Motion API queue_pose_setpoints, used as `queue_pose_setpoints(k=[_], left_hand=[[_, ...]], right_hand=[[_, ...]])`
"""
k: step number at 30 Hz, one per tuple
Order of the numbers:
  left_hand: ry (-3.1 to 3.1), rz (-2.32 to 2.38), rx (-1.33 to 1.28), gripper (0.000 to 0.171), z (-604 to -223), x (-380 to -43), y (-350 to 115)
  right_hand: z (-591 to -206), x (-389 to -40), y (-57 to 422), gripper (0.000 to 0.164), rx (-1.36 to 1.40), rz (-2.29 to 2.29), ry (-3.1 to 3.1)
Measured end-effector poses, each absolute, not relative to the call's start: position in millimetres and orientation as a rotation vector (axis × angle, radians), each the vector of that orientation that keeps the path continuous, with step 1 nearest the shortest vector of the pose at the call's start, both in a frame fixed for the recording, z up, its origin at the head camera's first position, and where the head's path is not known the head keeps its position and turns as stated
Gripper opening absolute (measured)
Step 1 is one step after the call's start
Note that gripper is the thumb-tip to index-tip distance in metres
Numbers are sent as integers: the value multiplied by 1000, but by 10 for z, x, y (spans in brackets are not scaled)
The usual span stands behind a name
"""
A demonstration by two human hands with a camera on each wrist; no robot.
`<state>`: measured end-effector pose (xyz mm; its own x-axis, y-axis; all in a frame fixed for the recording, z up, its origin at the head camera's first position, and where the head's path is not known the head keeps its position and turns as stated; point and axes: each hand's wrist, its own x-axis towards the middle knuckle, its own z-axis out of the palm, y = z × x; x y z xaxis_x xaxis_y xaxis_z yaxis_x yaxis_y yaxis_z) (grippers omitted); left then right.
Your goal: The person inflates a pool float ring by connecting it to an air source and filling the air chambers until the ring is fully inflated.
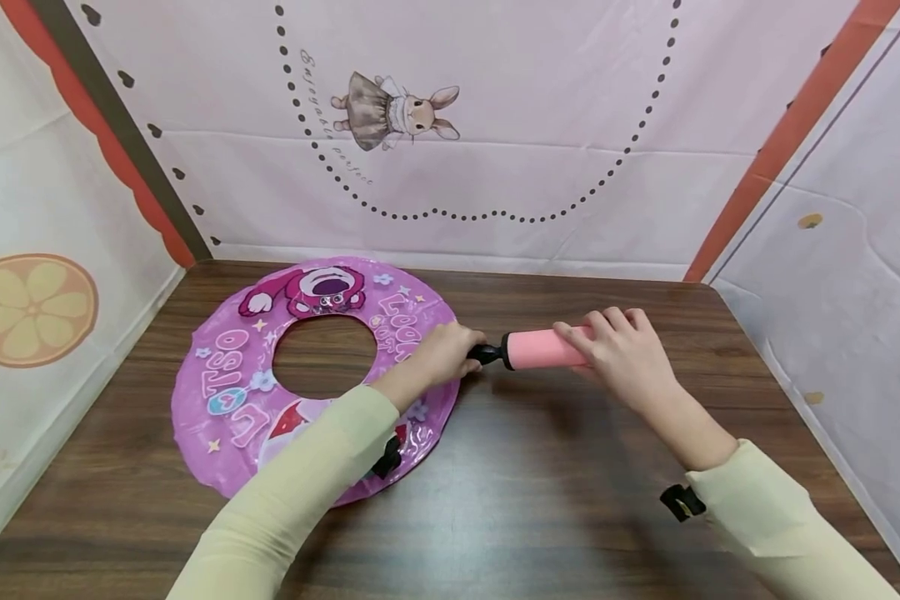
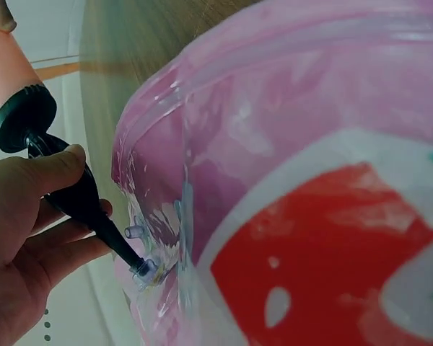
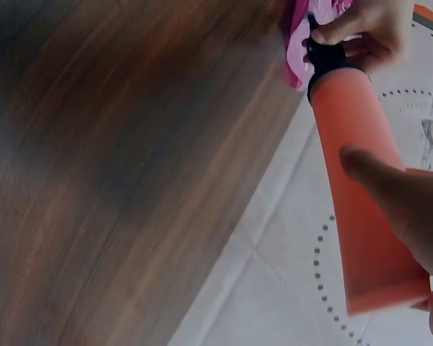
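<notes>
A purple inflatable swim ring (image 1: 195,400) with a pink bear print lies flat on the table at the left, partly filled and wrinkled at its edge. My left hand (image 1: 444,350) pinches the black nozzle (image 2: 79,191) of a pink hand pump (image 1: 542,348). In the left wrist view the nozzle's tip sits in the ring's clear valve (image 2: 148,272). My right hand (image 1: 624,354) grips the pump's pink barrel, its thumb lying along the side in the right wrist view. The far end of the pump is partly hidden by that hand.
A dark wood table (image 1: 555,517) carries everything. Pale printed cloth walls (image 1: 495,100) enclose its back and both sides, with a rabbit picture (image 1: 390,112) on the back one. Black straps (image 1: 681,502) show at the sleeve cuffs.
</notes>
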<state>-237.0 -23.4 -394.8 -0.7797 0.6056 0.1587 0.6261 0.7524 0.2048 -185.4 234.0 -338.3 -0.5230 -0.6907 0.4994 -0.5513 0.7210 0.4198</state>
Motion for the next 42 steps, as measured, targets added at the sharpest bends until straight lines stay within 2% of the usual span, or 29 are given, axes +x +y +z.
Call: queue_pose_setpoints(k=[11,20,24,30,37,42], left_hand=[[-2943,-422,-937,28,-3934,-2348,-195],[-2945,-422,-889,26,-3917,-2322,-209],[-2932,-411,-879,27,-3913,-2322,-216],[-2876,-369,-922,25,-3919,-2308,-216],[-2831,-425,-954,22,-3952,-2318,-221],[-2851,-496,-936,24,-3945,-2341,-246]], right_hand=[[-3168,-1734,2808,62,967,-243,-2324],[-2837,-1607,3310,74,849,-225,-2383],[-2866,-1659,3195,70,866,-245,-2370],[-3191,-1797,2717,51,991,-290,-2299],[-3346,-1866,2383,55,979,-285,-2267],[-3312,-1881,2352,54,993,-287,-2269]])
